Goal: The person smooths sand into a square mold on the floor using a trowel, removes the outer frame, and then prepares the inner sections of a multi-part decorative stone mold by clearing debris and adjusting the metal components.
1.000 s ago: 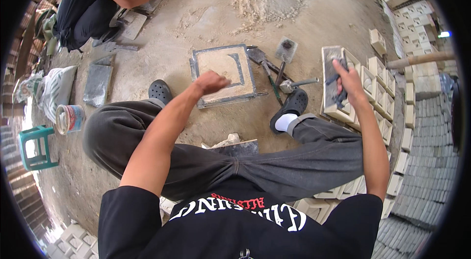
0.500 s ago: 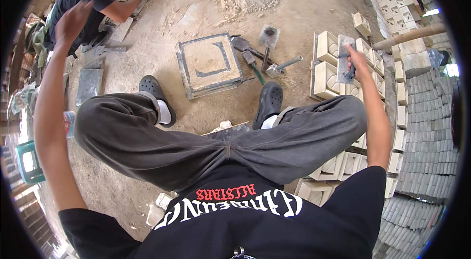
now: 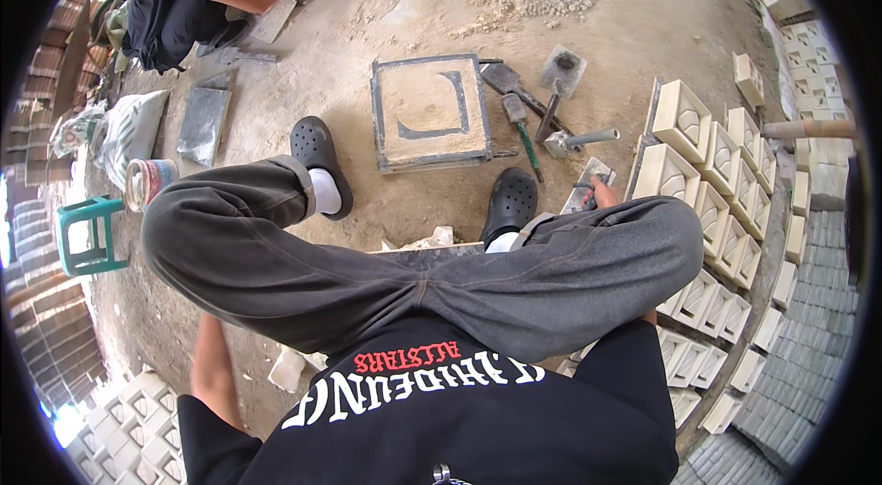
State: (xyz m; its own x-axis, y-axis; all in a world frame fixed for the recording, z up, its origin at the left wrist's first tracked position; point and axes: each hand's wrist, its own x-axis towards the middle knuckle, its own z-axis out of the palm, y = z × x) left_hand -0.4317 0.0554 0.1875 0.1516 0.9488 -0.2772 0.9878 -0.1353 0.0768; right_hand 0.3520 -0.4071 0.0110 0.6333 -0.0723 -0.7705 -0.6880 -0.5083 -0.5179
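Right of the frame's centre, a flat, grey, rectangular metal trowel (image 3: 577, 195) is near a black perforated clog (image 3: 513, 203). The right hand (image 3: 605, 195) touches it, fingers partly curled; whether it grips cannot be told. The left hand is out of sight. Above centre sits a square, dark-framed mould (image 3: 436, 162); cream rectangular blocks (image 3: 682, 122) line the right.

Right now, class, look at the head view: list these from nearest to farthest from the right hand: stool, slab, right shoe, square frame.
From the right hand:
1. Right shoe: just to its left.
2. Square frame: ahead, near the middle.
3. Slab: well left of the frame.
4. Stool: far left.
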